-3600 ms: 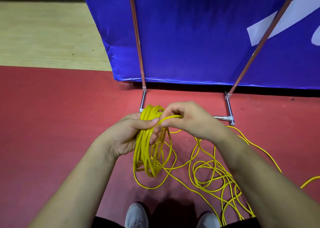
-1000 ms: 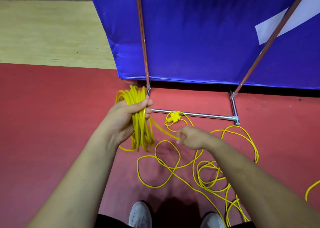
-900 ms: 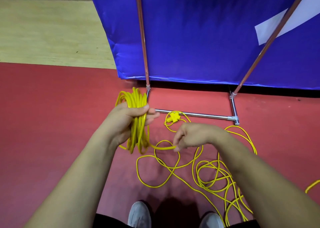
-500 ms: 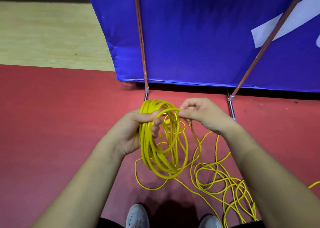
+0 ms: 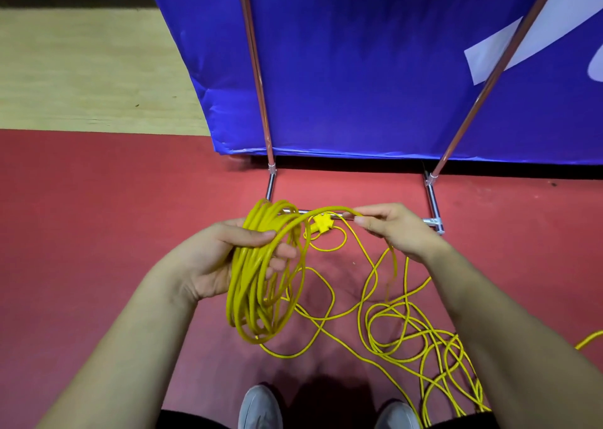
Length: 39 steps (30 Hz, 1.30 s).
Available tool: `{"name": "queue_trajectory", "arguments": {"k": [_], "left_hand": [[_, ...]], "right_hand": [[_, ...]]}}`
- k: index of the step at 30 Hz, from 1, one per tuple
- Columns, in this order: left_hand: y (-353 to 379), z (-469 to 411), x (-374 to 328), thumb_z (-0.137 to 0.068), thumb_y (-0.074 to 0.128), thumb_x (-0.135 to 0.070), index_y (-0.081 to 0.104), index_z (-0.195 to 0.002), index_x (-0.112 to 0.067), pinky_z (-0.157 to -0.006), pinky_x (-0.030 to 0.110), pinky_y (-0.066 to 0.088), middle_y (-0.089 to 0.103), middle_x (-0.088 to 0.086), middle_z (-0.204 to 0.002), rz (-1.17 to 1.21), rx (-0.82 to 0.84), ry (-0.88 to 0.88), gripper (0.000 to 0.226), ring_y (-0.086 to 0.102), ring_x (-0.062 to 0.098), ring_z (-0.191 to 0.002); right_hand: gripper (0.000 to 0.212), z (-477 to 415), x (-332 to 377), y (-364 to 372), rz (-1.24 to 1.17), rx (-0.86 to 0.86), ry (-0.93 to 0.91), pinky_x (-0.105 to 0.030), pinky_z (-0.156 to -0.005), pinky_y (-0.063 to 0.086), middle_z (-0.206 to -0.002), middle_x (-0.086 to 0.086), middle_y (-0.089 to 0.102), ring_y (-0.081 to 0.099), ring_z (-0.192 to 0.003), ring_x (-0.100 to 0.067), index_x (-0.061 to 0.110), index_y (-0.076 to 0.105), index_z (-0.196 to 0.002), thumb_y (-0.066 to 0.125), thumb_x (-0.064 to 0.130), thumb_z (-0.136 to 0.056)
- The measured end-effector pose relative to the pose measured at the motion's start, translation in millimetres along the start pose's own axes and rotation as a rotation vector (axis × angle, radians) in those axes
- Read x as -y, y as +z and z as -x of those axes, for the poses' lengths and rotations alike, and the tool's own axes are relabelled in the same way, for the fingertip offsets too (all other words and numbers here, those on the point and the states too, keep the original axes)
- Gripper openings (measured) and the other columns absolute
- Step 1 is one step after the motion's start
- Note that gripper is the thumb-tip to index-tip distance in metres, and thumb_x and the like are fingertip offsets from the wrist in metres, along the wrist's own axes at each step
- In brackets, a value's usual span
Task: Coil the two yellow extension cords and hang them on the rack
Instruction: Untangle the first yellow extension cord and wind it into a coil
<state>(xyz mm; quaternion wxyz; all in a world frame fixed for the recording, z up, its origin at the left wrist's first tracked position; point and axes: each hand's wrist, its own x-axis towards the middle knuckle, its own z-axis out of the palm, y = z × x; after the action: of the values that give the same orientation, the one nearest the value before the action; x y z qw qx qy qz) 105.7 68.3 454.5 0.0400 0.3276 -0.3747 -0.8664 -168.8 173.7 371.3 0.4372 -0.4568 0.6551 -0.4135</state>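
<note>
Under your hands lies a red floor, which gives way beyond the left grip to a strip of pale wooden floor. Past both grips hangs a blue banner, and in front of it stands the rack: two coppery uprights on a chrome base.

You cannot see the rack's top, since the frame cuts both uprights off. Its cross bar is partly hidden behind the coil and the right grip. A short yellow piece enters at the edge far right of the right grip; whether it belongs to the same cord cannot be told. Your shoes are cut off at the bottom.

Your left grip is closed round the coil, thumb across the top and fingers curled through the loops, which hang below it clear of the floor. Your right grip is narrow, pinching a single strand between thumb and forefinger. That strand arcs across to the coil. A yellow plug shows between the two grips, under the arc. Below the right grip the loose cord sprawls over the red floor in tangled loops.
</note>
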Motion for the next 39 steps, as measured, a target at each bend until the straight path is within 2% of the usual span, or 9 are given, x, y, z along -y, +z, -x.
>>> {"name": "queue_trajectory", "arguments": {"k": [4,8,13,17,20,26,30,35,39], "left_hand": [[11,-7,6,-0.073,0.069,-0.018,0.076,-0.087,-0.003,-0.053,0.029,0.057,0.073,0.021,-0.086,-0.002,-0.008,-0.019,0.022,0.071,0.024,-0.061],[18,-13,9,-0.075,0.06,-0.014,0.077,-0.083,-0.006,-0.052,0.027,0.057,0.073,0.016,-0.08,0.0,-0.053,-0.002,0.02,0.069,0.019,-0.058],[15,-15,12,-0.074,0.064,-0.007,0.068,-0.088,-0.003,-0.049,0.025,0.054,0.068,0.012,-0.075,-0.021,-0.122,0.043,0.015,0.064,0.018,-0.053],[8,-15,10,-0.068,0.076,-0.002,0.066,-0.085,-0.008,-0.049,0.022,0.048,0.057,0.006,-0.07,-0.001,-0.063,0.12,0.021,0.052,0.012,-0.05],[-3,-10,3,-0.059,0.084,-0.01,0.07,-0.081,-0.013,-0.05,0.021,0.048,0.057,0.003,-0.071,0.105,0.004,0.179,0.026,0.052,0.01,-0.051],[-1,-5,1,-0.072,0.064,-0.008,0.069,-0.073,-0.006,-0.046,0.023,0.052,0.064,0.008,-0.067,-0.08,-0.168,0.059,0.005,0.06,0.015,-0.05],[5,-8,4,-0.07,0.064,-0.012,0.066,-0.087,-0.002,-0.048,0.024,0.054,0.07,0.011,-0.071,-0.071,-0.197,0.019,0.02,0.064,0.016,-0.051],[2,-9,5,-0.074,0.063,-0.016,0.07,-0.084,-0.003,-0.049,0.024,0.054,0.07,0.013,-0.072,-0.014,-0.135,-0.013,0.018,0.065,0.018,-0.052],[8,-13,12,-0.071,0.071,-0.009,0.074,-0.089,-0.006,-0.051,0.025,0.056,0.071,0.012,-0.079,-0.061,-0.018,-0.002,0.018,0.066,0.017,-0.056]], "right_hand": [[0.021,-5,25,8,0.14,0.02,-0.12,-0.017,-0.083,0.044,-0.095,0.01,0.075,0.065,-0.09,-0.001,0.022,0.074,-0.108,0.064,0.015,-0.091],[0.027,-7,53,22,0.291,0.1,-0.282,-0.016,-0.066,0.037,-0.08,-0.005,0.055,0.05,-0.069,-0.006,0.023,0.07,-0.118,0.06,0.014,-0.094],[0.038,3,73,48,0.327,0.196,-0.393,-0.015,-0.079,0.041,-0.09,0.003,0.056,0.054,-0.084,-0.003,0.014,0.059,-0.131,0.048,0.01,-0.094],[0.013,-1,59,46,0.185,0.165,-0.283,-0.032,-0.067,0.041,-0.074,-0.005,0.049,0.047,-0.07,-0.011,0.013,0.063,-0.105,0.059,0.016,-0.093],[0.022,-2,24,27,0.293,0.172,-0.088,-0.038,-0.062,0.039,-0.066,-0.007,0.055,0.046,-0.063,-0.014,0.01,0.062,-0.081,0.063,0.029,-0.093],[0.027,-3,10,20,-0.03,0.01,-0.078,-0.026,-0.06,0.032,-0.065,0.004,0.045,0.038,-0.063,-0.016,0.013,0.068,-0.105,0.048,0.029,-0.099],[0.018,-8,25,28,0.032,0.028,-0.099,-0.014,-0.07,0.043,-0.077,0.017,0.069,0.057,-0.074,0.002,0.024,0.072,-0.097,0.055,0.022,-0.098],[0.012,-8,46,39,-0.032,0.156,-0.225,-0.04,-0.073,0.041,-0.086,-0.027,0.061,0.051,-0.08,-0.023,0.013,0.067,-0.1,0.063,0.019,-0.089],[0.012,-6,63,53,-0.111,0.226,-0.315,-0.04,-0.07,0.036,-0.078,-0.03,0.053,0.046,-0.075,-0.025,0.011,0.056,-0.093,0.065,0.013,-0.085]]}}
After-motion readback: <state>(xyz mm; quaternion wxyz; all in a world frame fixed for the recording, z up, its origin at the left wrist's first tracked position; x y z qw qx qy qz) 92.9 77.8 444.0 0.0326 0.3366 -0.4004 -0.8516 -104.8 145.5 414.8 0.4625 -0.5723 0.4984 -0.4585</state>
